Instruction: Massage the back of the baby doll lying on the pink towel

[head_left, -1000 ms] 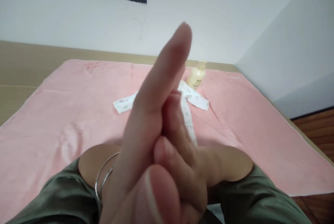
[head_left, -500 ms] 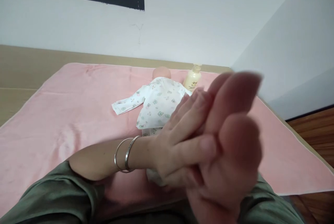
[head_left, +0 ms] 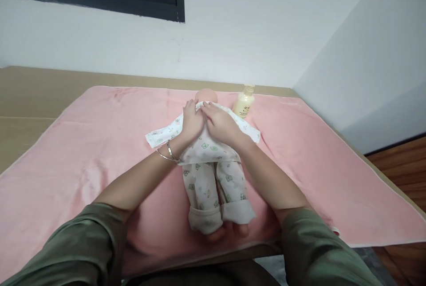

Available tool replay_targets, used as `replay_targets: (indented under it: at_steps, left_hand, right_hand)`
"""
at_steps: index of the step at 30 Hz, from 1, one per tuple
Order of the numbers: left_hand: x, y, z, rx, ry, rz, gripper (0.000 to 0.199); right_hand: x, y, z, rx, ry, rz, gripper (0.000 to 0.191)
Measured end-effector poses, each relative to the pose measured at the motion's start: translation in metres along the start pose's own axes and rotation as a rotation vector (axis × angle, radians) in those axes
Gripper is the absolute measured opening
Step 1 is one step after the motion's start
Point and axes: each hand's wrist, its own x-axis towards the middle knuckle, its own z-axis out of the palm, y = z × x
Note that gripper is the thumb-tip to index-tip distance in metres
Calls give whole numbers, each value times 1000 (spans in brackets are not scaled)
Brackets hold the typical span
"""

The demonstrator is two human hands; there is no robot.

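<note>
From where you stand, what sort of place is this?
It looks like an indoor room, perhaps in a home, though I can't be sure. A dark window frame sits in a white wall, and a pink blanket lies over a tan surface, with what seems a clothed doll on it.

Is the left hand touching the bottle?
Apart: the head view shows the right hand and shirt between the left hand and the bottle, the right hand nearer.

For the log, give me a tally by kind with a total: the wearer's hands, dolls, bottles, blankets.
Hands: 2 (left hand, right hand)
Doll: 1
Bottle: 1
Blanket: 1
Total: 5
</note>
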Motion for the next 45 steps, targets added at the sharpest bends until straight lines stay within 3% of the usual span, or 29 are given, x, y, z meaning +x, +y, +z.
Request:
replay_targets:
  at_steps: [2, 5, 9, 13, 16, 22, 27, 30, 33, 35, 38, 41, 45]
  left_hand:
    - [1, -7, 2, 13, 36, -87, 44]
    - [-3, -9, 4, 86, 20, -41, 43]
    - [-9, -10, 9, 151, 14, 33, 41]
    - [-9, -13, 14, 220, 5, 32, 39]
    - [-4, -18, 14, 248, -44, 14, 43]
    - [10, -28, 4, 199, -123, -3, 43]
    - [9, -29, -4, 166, -134, 8, 44]
    - [1, -29, -5, 143, -81, 30, 44]
    - [-7, -30, -6, 114, -43, 66, 45]
    - [-10, -32, -6, 120, -34, 77, 44]
    - [-11, -33, -6, 133, -40, 79, 44]
    - [-10, -34, -5, 125, -46, 78, 43]
    - [-9, -35, -6, 107, -40, 74, 45]
  right_hand:
    - [7, 11, 24, -19, -39, 23, 54]
    - [12, 28, 43, -18, -74, -3, 52]
    - [16, 61, 42, 83, -91, -2, 49]
    - [14, 81, 42, 128, 5, 114, 50]
    - [11, 74, 49, 76, 53, 173, 51]
    - [5, 34, 66, -29, 128, 283, 52]
    - [-2, 5, 69, -87, 106, 255, 61]
    - [-2, 8, 65, -78, 37, 145, 59]
    - [5, 30, 59, -1, -23, 13, 56]
    - [11, 49, 55, 52, -17, 48, 54]
    - [15, 64, 54, 65, 53, 249, 59]
    - [10, 49, 58, -15, 89, 362, 65]
    - [-5, 13, 62, -121, 39, 122, 63]
